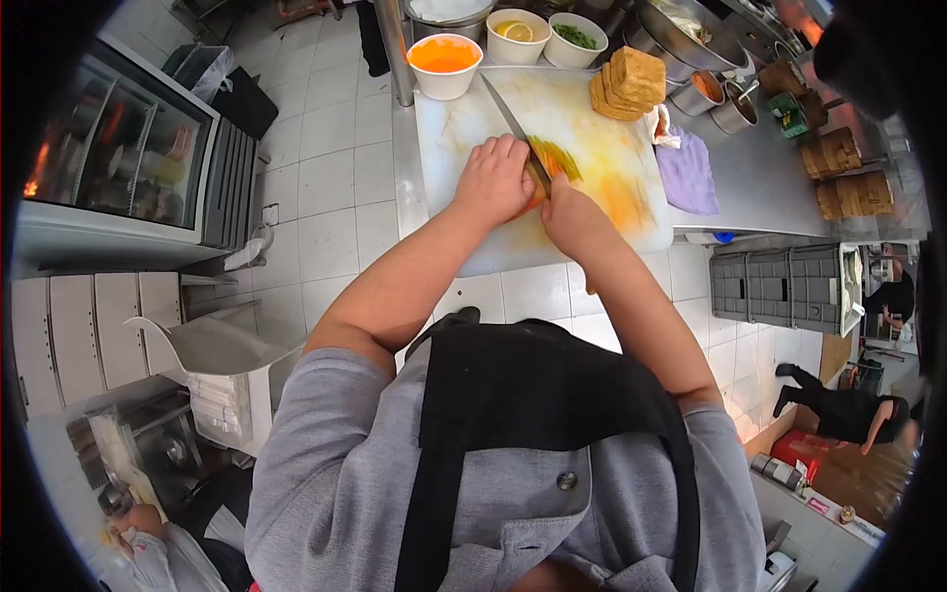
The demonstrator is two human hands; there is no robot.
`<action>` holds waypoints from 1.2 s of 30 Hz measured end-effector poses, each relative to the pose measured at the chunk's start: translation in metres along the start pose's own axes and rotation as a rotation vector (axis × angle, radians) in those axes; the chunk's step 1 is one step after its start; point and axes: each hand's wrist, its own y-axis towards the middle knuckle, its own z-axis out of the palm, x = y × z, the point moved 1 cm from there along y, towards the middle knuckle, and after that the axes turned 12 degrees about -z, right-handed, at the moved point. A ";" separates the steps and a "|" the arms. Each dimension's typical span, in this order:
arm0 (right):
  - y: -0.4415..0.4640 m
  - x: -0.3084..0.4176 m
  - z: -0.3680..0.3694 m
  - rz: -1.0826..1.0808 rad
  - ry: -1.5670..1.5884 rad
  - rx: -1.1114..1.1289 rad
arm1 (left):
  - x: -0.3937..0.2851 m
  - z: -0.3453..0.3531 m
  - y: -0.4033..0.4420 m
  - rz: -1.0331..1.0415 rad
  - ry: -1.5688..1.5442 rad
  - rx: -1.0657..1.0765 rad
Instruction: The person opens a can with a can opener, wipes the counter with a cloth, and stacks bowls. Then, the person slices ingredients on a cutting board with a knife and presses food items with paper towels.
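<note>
My right hand (575, 219) is closed around the handle of a kitchen knife (508, 116), whose blade points away from me over the cutting board (473, 259). Beside the blade, my left hand (493, 180) is closed, its fingers curled down over an orange vegetable that is mostly hidden. Thin green and orange vegetable strips (557, 158) lie in a small pile to the right of the blade. Orange stains mark the white board around them.
Behind the board stand a tub of orange food (444, 67), a tub with lemon (518, 37) and a tub of chopped greens (575, 43). Stacked bread slices (628, 84) sit at the board's far right, near a purple cloth (688, 173). Other people are at both lower sides.
</note>
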 end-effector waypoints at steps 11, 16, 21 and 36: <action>-0.002 0.006 -0.018 0.038 0.035 0.065 | 0.002 0.000 -0.005 0.014 -0.013 0.027; -0.002 0.004 0.003 0.048 0.027 -0.008 | 0.003 0.003 -0.008 0.024 -0.035 0.015; -0.009 0.013 -0.034 0.034 0.126 0.086 | 0.003 -0.002 -0.004 0.002 0.006 0.080; 0.000 0.011 0.002 0.041 0.032 -0.018 | 0.006 0.000 -0.008 0.004 -0.020 0.044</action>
